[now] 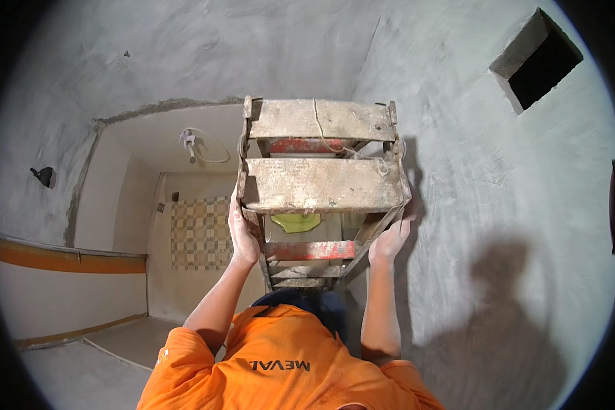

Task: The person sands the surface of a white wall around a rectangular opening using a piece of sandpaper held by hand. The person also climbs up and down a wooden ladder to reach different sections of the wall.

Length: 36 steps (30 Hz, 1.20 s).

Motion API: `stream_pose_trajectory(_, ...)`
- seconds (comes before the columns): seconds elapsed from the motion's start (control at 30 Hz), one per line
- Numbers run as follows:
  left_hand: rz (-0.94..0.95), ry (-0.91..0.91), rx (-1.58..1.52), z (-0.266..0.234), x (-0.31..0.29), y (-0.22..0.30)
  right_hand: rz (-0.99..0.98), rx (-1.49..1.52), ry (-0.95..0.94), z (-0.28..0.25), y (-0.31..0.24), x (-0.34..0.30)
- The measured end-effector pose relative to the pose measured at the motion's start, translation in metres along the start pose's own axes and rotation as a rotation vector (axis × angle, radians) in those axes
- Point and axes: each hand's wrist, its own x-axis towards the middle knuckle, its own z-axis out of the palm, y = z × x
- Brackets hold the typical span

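Observation:
A worn wooden stepladder (324,183) stands upright in front of my chest, its broad treads stained with plaster and its lower crosspieces patched with red paint. My left hand (242,231) is closed round its left side rail, just below the second tread. At about the same height, my right hand (391,239) grips the opposite rail, with its fingers partly hidden behind the wood. A thin cord (318,123) hangs over the top tread and is knotted near the right rail. The ladder's feet are out of sight.
Close on the right is a grey plastered wall (458,157) with a square opening (543,65) high up. Beyond the ladder show a yellow-green basin-like object (295,222), a white wall fitting with a hose (190,145) and checkered tiles (201,232). An orange-edged partition (68,280) stands left.

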Motion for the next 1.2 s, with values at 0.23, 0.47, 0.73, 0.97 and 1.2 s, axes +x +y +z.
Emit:
stream_pose_trajectory(0.23,-0.002,0.024,-0.061,0.0,0.007,-0.009,0.136,-0.002,0.036,0.011,-0.004,0.01)
stream_pose_trajectory(0.47,0.017,0.077,-0.08,-0.002,0.003,-0.018,0.178,-0.043,-0.04,0.002,0.003,0.013)
stream_pose_trajectory(0.73,0.028,0.043,-0.123,-0.009,0.0,-0.025,0.295,0.021,-0.039,0.003,0.004,0.013)
stream_pose_trajectory(0.97,0.173,0.0,0.165,0.008,0.007,-0.006,0.162,-0.039,-0.087,-0.013,0.018,0.023)
stream_pose_trajectory(1.2,0.231,-0.09,0.238,0.003,0.008,-0.006,0.086,-0.032,-0.127,-0.012,0.02,0.023)
